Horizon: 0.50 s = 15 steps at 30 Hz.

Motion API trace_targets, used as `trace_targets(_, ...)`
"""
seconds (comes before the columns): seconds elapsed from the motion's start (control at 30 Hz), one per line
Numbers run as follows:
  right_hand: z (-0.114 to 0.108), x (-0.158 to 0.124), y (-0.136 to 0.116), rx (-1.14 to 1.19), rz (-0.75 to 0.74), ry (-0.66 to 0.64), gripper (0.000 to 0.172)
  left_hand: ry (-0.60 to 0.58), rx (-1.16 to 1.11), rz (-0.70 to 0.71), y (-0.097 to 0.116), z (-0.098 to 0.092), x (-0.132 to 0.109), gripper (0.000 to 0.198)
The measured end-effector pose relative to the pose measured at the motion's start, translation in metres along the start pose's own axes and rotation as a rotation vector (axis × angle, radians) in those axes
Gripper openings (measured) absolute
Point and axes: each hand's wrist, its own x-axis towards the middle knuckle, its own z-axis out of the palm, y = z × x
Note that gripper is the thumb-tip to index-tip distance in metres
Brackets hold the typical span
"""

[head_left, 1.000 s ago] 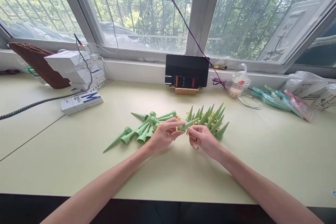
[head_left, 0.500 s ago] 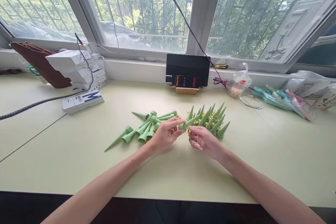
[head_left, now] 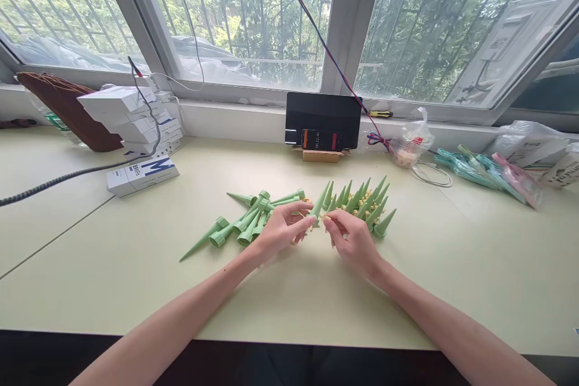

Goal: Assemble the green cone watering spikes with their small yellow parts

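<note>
My left hand (head_left: 283, 228) grips a green cone-shaped spike (head_left: 319, 200), which points up and slightly right. Close on its right, my right hand (head_left: 353, 235) has thumb and index finger pinched at a small yellow piece (head_left: 326, 218), partly hidden by the fingertips. Behind my left hand lies a loose pile of green spikes (head_left: 248, 226) with ribbed caps. Several more green spikes (head_left: 373, 202) stand point up in a group behind my right hand, with yellow pieces among their bases.
A dark tablet (head_left: 323, 114) with a phone (head_left: 322, 140) in front leans by the window. White boxes (head_left: 142, 175) and a brown case (head_left: 76, 111) are at the left. At the right are a bagged cup (head_left: 411, 145) and wrapped teal and pink items (head_left: 491, 175) on the pale table (head_left: 289, 301).
The spike in my left hand has turned from leaning far right to nearly upright. My right hand has rolled over, its back now facing up, and its fingers stay near the spike's base.
</note>
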Motion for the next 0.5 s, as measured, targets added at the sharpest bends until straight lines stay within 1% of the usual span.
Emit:
trace_targets(0.23, -0.0001, 0.0004, -0.0012, 0.038, -0.042, 0.028, 0.029, -0.035, -0.022, 0.028, -0.0002, 0.0031, -0.0008, 0.038)
trace_targets(0.37, 0.0001, 0.0, -0.0021, 0.006, -0.027, 0.034, 0.03, -0.055, -0.03, 0.035, 0.0008, 0.0032, -0.0012, 0.039)
trace_targets(0.5, 0.0002, -0.0003, -0.0014, -0.026, -0.051, 0.054, 0.033, -0.067, -0.034, 0.048, 0.0008, 0.0035, -0.0014, 0.042)
